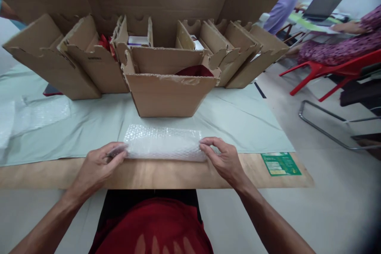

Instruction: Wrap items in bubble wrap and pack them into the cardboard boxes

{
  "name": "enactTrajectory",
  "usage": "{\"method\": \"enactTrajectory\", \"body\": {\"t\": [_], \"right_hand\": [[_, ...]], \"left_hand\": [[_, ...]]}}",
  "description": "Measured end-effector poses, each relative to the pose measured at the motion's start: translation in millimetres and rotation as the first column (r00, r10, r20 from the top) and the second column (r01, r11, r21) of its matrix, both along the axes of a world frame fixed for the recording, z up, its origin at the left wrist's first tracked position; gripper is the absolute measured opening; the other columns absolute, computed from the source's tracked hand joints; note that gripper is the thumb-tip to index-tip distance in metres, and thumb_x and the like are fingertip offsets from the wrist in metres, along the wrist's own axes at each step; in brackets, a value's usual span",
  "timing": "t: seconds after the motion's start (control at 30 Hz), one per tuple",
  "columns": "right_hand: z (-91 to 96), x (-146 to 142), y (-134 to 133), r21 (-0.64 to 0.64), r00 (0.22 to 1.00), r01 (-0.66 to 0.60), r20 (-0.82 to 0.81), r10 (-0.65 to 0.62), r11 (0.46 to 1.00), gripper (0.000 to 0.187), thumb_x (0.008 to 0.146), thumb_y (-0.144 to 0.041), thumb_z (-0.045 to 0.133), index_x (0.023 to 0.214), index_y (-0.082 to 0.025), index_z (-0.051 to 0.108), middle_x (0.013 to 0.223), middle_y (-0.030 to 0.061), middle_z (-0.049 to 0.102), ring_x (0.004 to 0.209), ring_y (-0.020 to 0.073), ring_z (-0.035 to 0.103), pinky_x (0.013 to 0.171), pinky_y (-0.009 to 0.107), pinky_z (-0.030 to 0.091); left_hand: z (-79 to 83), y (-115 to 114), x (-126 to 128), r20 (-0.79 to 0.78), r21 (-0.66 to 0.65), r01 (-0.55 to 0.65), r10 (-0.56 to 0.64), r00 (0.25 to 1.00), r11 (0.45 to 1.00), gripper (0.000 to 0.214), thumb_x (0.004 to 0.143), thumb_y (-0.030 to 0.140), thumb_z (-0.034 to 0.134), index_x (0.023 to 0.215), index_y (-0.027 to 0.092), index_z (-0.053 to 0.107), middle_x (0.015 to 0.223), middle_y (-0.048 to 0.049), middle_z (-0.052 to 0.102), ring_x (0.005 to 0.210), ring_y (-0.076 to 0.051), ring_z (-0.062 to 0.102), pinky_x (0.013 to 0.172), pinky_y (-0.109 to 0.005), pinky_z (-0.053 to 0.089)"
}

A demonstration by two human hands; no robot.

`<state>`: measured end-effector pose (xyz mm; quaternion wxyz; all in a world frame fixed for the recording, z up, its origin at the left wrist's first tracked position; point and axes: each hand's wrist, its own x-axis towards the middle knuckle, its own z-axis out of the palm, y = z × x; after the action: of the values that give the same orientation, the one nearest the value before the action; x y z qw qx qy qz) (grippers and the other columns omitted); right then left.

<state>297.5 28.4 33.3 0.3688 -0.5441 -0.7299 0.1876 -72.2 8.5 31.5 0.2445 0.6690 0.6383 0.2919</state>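
A folded sheet of clear bubble wrap (163, 143) lies across the front of the table, in front of an open cardboard bin. My left hand (102, 162) pinches its left end between thumb and fingers. At the opposite end, my right hand (222, 156) grips the near right corner between thumb and forefinger. Whether anything lies inside the fold cannot be made out.
Behind the wrap stands a cardboard bin (169, 95) with dark red cloth inside. More cardboard bins (98, 63) line the back. Loose bubble wrap (41, 115) lies left; a green printed card (280, 164) is at the right. Two people and a red chair (342, 67) are beyond.
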Motion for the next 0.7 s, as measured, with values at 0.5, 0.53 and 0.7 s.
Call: {"method": "enactTrajectory", "body": {"t": [0.5, 0.53, 0.7], "right_hand": [[-31.0, -5, 37, -0.007, 0.910, 0.025, 0.414, -0.020, 1.000, 0.020, 0.095, -0.035, 0.063, 0.107, -0.019, 0.068, 0.136, 0.0157, 0.067, 0.121, 0.0356, 0.061, 0.096, 0.050, 0.046], [-28.6, -7, 37, -0.027, 0.928, 0.003, 0.371, 0.007, 1.000, 0.013, 0.094, -0.032, 0.063, 0.097, -0.020, 0.067, 0.133, 0.0145, 0.069, 0.120, 0.0346, 0.062, 0.096, 0.050, 0.046], [-6.6, -12, 16, -0.244, 0.998, -0.022, 0.047, 0.034, 0.970, 0.008, 0.093, -0.029, 0.061, 0.088, -0.023, 0.062, 0.089, 0.0037, 0.072, 0.080, 0.0210, 0.066, 0.075, 0.036, 0.049]], "left_hand": [[-21.0, 38, 15, -0.474, 0.077, -0.004, 0.040, 0.880, 0.997, 0.053, 0.092, 0.045, 0.055, 0.134, 0.013, 0.061, 0.086, -0.0070, 0.070, 0.074, -0.025, 0.066, 0.071, -0.036, 0.052], [-21.3, 37, 15, -0.470, 0.051, 0.006, 0.019, 0.883, 0.999, 0.052, 0.092, 0.042, 0.055, 0.135, 0.013, 0.061, 0.082, -0.0058, 0.069, 0.072, -0.025, 0.065, 0.069, -0.036, 0.051], [-15.9, 32, 12, -0.451, 0.140, 0.114, -0.039, 0.891, 0.984, 0.046, 0.095, 0.032, 0.050, 0.137, 0.015, 0.059, 0.077, -0.0028, 0.067, 0.070, -0.024, 0.063, 0.071, -0.036, 0.049]]}}
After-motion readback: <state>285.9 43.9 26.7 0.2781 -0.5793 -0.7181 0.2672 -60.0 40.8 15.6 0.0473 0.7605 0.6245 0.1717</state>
